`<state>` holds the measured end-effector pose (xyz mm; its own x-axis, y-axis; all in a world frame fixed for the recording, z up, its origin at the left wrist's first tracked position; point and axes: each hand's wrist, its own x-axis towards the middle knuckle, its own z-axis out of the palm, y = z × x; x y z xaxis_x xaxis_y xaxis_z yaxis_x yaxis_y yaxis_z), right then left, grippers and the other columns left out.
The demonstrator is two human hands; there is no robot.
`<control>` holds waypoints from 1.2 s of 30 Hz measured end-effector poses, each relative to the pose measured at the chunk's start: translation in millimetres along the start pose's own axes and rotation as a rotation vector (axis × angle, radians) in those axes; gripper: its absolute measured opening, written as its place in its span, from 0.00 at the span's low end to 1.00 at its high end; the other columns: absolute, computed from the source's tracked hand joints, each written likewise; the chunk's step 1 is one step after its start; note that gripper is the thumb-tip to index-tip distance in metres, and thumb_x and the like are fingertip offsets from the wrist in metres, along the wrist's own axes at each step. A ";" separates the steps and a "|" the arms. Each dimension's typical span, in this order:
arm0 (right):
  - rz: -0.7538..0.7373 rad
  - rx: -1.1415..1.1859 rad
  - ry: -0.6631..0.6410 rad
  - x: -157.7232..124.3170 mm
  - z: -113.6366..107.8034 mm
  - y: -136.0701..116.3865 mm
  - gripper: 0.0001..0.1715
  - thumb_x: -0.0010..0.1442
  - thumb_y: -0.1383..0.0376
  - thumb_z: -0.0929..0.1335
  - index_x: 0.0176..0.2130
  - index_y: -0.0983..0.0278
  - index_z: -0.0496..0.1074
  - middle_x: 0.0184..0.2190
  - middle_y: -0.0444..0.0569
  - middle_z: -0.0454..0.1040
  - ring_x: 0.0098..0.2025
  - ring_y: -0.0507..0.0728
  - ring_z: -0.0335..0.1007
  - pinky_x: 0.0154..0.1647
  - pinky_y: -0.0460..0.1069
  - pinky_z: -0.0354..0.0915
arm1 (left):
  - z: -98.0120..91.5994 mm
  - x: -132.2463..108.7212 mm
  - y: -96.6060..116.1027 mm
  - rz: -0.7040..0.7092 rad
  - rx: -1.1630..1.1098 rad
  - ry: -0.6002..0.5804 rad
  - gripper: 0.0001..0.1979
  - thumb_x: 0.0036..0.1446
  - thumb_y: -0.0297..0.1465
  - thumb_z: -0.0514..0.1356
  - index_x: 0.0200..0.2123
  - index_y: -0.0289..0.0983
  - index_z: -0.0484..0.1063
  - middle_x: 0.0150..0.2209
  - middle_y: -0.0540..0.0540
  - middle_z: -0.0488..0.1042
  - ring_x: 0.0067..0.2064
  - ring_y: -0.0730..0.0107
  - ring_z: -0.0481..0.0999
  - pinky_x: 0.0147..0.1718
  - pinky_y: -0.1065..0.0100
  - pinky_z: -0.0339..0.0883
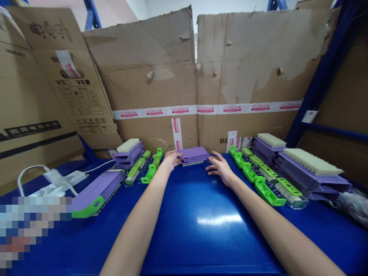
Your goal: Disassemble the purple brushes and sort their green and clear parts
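Observation:
A flat purple plastic block (193,154) with a pale, bumpy underside lies at the back of the blue table, in front of the cardboard. My left hand (171,160) pinches its left end between thumb and fingers. At its right end is my right hand (220,168), fingers spread and open; whether the index fingertip touches the block I cannot tell. Left of my left hand stand a row of bright green holders (153,166) and clear-cased green-and-cream pieces (137,168). Similar green holders (249,172) and cased pieces (266,171) line the right side.
Purple blocks with cream pads (312,161) are stacked at right, with another stack (128,151) at left. A purple block with a green end (96,188) lies front left, near a white power strip (64,182) and cable. Cardboard sheets (152,84) wall the back.

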<state>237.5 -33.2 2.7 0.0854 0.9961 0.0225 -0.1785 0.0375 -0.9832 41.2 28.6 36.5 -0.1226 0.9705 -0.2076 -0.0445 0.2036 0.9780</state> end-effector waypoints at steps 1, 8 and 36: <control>0.004 0.008 0.006 0.4 -0.7 -0.2 0.35 0.53 0.61 0.67 0.58 0.59 0.56 0.54 0.56 0.64 0.25 0.50 0.72 0.22 0.47 0.69 | -3.6 -3.6 -0.3 -0.009 -0.019 -0.053 0.19 0.50 0.18 0.58 0.46 0.34 0.61 0.23 0.51 0.71 0.20 0.76 0.71 0.19 0.76 0.58; 0.018 0.038 0.008 2.7 -3.3 1.1 0.31 0.54 0.61 0.66 0.56 0.62 0.57 0.41 0.52 0.71 0.25 0.52 0.72 0.21 0.47 0.68 | -27.7 -21.2 1.1 -0.077 -0.050 -0.326 0.09 0.51 0.22 0.58 0.38 0.32 0.66 0.22 0.49 0.69 0.18 0.76 0.69 0.13 0.77 0.55; -0.013 -0.178 0.008 1.8 -0.9 3.4 0.28 0.55 0.63 0.67 0.54 0.67 0.62 0.16 0.40 0.65 0.15 0.49 0.61 0.13 0.42 0.57 | -19.9 -33.9 -6.5 -0.011 0.117 -0.468 0.19 0.50 0.26 0.62 0.47 0.33 0.67 0.20 0.53 0.67 0.14 0.83 0.62 0.11 0.81 0.51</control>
<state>238.0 -31.3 -0.7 0.0947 0.9949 0.0348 -0.0005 0.0350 -0.9994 25.9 -8.2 36.7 0.3382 0.9165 -0.2136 0.0719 0.2011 0.9769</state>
